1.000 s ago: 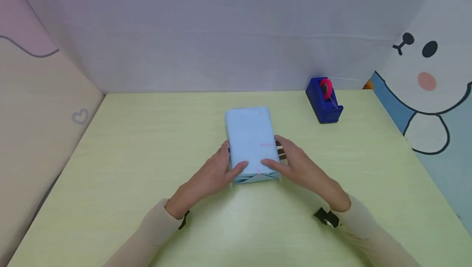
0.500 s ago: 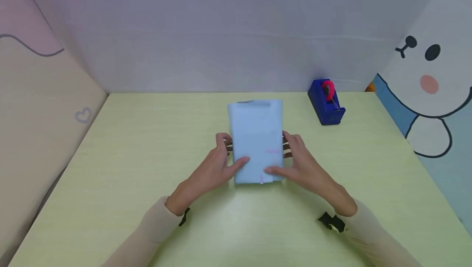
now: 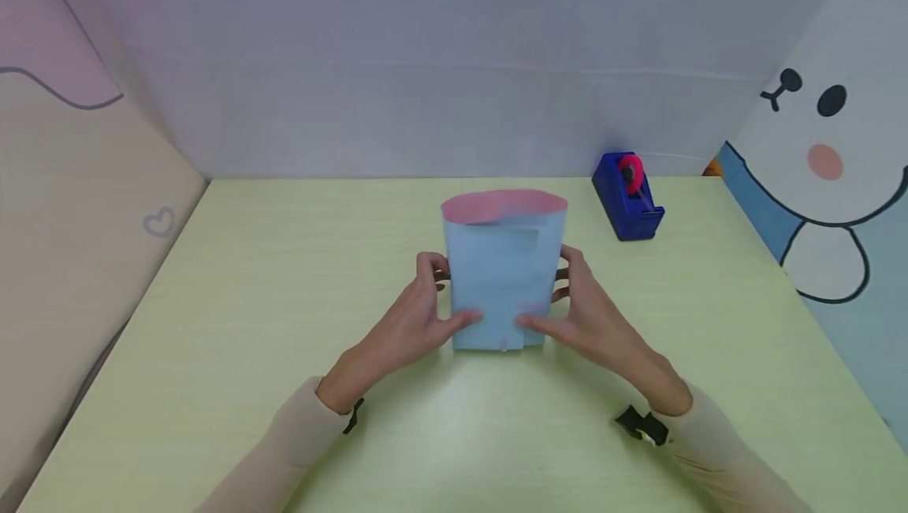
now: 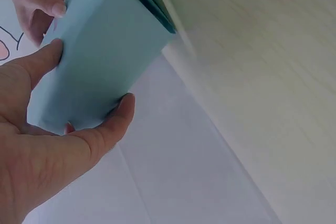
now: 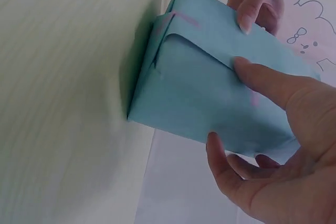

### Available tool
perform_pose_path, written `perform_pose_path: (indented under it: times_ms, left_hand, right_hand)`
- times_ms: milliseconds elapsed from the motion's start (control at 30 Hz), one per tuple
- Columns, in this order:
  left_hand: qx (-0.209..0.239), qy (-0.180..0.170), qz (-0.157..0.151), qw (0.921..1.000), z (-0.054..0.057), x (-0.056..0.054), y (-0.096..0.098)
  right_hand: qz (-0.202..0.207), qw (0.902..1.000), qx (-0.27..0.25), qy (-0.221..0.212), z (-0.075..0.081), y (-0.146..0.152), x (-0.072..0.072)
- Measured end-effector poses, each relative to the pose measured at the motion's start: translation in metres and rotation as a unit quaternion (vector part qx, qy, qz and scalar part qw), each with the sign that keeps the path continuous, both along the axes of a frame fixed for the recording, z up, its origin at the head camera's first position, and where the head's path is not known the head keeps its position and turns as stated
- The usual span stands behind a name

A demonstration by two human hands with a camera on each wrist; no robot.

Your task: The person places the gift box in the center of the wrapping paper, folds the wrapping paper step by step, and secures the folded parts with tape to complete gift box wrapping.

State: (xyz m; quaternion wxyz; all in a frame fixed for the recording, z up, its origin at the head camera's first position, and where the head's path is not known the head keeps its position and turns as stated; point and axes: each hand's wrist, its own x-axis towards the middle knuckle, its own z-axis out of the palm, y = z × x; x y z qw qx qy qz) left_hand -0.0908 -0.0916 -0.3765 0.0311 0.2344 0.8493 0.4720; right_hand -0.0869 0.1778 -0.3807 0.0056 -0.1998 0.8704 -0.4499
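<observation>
A package wrapped in light blue paper (image 3: 496,284) stands on its folded end at mid-table. Its top end is unfolded, and the pink inside of the paper (image 3: 471,207) shows there. My left hand (image 3: 407,328) holds the left side, thumb on the near face and fingers behind. On the opposite side my right hand (image 3: 592,324) grips it the same way. In the right wrist view, strips of pink tape (image 5: 186,19) lie on the folded end and along a seam of the package (image 5: 189,87). What is inside the paper is hidden.
At the back right of the pale table (image 3: 284,261) stands a blue tape dispenser (image 3: 627,202) with a pink roll. A grey-white sheet (image 3: 426,64) rises behind the table. Printed panels with cartoon drawings flank it left and right.
The package lay with its closed blue face up a second ago. Both hands have tipped it upright, so its pink-lined loose end faces up. The right hand has shifted slightly rightward.
</observation>
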Motion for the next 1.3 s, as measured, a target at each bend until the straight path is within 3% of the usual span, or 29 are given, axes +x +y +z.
perform_pose_path:
  times_ms: [267, 500, 767, 967, 1300]
  left_hand:
    - [-0.022, 0.011, 0.005, 0.9997, -0.003, 0.0, 0.002]
    - [-0.024, 0.011, 0.004, 0.9996, -0.005, 0.001, 0.005]
    - [-0.044, 0.061, 0.001, 0.9972, 0.001, 0.004, -0.001]
    - [-0.02, 0.053, 0.009, 0.9984, 0.008, 0.007, -0.005]
    - [0.027, 0.058, 0.005, 0.9979, 0.007, 0.008, -0.006]
  right_hand:
    - [0.009, 0.9992, -0.002, 0.039, -0.001, 0.003, -0.002]
    - [0.017, 0.9987, -0.029, 0.039, -0.007, 0.006, -0.002]
    - [0.01, 0.9972, -0.014, 0.072, -0.007, 0.008, 0.004]
    - [0.006, 0.9953, -0.022, 0.094, -0.004, 0.008, 0.005]
    - [-0.009, 0.9902, -0.073, 0.119, 0.0, 0.011, 0.009]
